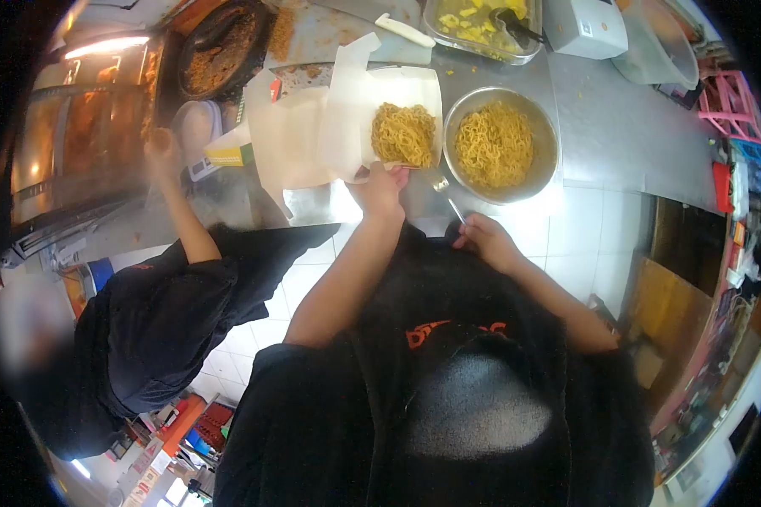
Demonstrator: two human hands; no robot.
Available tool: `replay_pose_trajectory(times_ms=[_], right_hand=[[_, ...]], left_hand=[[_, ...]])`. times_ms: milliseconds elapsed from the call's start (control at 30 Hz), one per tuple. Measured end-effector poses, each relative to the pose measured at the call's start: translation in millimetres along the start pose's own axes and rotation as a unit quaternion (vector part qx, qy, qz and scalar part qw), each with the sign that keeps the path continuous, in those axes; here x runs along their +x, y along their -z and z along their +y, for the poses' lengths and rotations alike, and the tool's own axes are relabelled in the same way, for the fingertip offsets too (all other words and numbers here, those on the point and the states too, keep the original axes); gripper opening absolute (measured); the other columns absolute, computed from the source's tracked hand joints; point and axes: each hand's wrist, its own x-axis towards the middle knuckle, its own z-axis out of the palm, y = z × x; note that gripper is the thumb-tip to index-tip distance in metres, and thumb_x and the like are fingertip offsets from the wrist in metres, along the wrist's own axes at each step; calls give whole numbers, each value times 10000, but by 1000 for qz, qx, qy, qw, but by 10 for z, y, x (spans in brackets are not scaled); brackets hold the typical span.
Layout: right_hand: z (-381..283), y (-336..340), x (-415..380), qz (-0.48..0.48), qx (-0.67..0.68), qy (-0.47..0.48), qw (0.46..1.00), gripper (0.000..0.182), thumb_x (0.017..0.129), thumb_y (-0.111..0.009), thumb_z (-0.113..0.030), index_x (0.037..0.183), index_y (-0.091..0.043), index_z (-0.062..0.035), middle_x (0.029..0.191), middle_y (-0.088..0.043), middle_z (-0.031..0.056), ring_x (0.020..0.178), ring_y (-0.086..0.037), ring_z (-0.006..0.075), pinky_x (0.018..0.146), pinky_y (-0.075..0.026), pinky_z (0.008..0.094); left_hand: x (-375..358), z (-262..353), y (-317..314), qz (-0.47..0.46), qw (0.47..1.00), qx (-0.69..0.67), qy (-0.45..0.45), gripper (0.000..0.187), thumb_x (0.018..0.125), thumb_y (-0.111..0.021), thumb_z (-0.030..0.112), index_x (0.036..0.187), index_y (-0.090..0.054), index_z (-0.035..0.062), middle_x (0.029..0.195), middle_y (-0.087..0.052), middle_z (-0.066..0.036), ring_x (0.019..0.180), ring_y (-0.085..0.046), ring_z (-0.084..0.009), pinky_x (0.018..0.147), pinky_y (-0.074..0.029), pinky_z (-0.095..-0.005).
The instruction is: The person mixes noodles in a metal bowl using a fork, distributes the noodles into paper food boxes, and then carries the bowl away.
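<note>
Right hand point(486, 241): fingers clamped on fork point(457, 209). Left hand point(382, 190): at near edge of noodle box point(429, 91); cannot tell finger closure. Black top point(473, 291): orange lettering point(420, 335), starts "D", rest unclear.

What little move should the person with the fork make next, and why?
Perhaps bring the fork in the right hand over the steel bowl and scoop noodles. The bowl holds plenty, the fork's head is close to its rim, and the left hand is at the near edge of the white box, where the noodle heap leaves bare space.
</note>
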Motion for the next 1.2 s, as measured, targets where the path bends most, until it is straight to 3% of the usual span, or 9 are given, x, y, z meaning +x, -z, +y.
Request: replay_pose_trajectory(times_ms=[233,300,400,633,733,867,1067,1133,1200], right_hand=[[-322,63,-324,67,-43,48,996,162,940,-477,-144,991,-583,-34,825,-623,90,789,-598,200,763,-463,337],[-658,21,-418,185,-280,186,923,177,909,-520,-164,1020,-583,-43,847,-617,140,783,-618,272,727,-485,376],[-1171,1,-484,271,-433,210,834,174,878,-544,-161,996,-596,-44,865,-617,180,798,-626,332,696,-498,417],[-1589,-145,133,208,-682,148,685,131,742,-627,-128,861,-615,-77,788,-595,120,799,-623,298,676,-498,420],[-1911,-12,-211,240,-667,255,658,118,765,-564,-102,859,-631,-81,752,-620,92,709,-644,272,587,-513,398],[-2051,505,-584,325,-692,218,607,104,765,-555,-146,819,-630,-97,737,-613,90,702,-636,269,595,-508,403],[-1771,941,-324,282,-702,129,641,142,759,-559,-184,731,-647,-76,722,-628,120,719,-634,299,611,-503,402],[-1658,999,-159,273,-670,117,681,147,758,-571,-193,725,-645,-71,727,-633,123,721,-632,306,616,-501,403],[-1582,1086,-114,266,-635,106,717,154,758,-582,-202,718,-644,-66,732,-638,125,723,-629,313,621,-499,403]], left_hand=[[-8,-68,125,-6,999,20,-48,324,893,-481,101,1146,-282,62,896,-565,-214,726,-624,-273,657,-554,-369],[24,-145,202,-11,998,22,-58,338,899,-483,113,1168,-286,59,893,-566,-208,714,-625,-266,649,-550,-358],[-44,-143,273,-79,992,33,-87,359,913,-495,167,1192,-294,62,866,-570,-182,705,-627,-252,617,-535,-334],[-221,-106,285,-68,992,92,-46,361,912,-528,281,1121,-343,53,745,-567,-115,571,-569,-179,454,-431,-276],[-161,-115,385,-112,986,119,-15,395,931,-500,400,1071,-411,42,726,-573,-111,565,-576,-183,447,-440,-290],[-245,-9,466,-131,972,193,34,476,956,-412,493,985,-493,25,694,-568,-96,567,-579,-174,468,-453,-293],[-50,-24,747,-149,944,280,-96,495,976,-344,456,881,-577,30,712,-604,-119,631,-605,-239,569,-478,-368],[-188,131,753,-108,734,586,-325,474,960,-368,429,876,-603,26,770,-625,-183,711,-610,-356,643,-468,-465],[-313,287,710,-108,702,630,-315,485,932,-389,449,889,-618,24,859,-626,-223,796,-591,-423,710,-449,-517]])
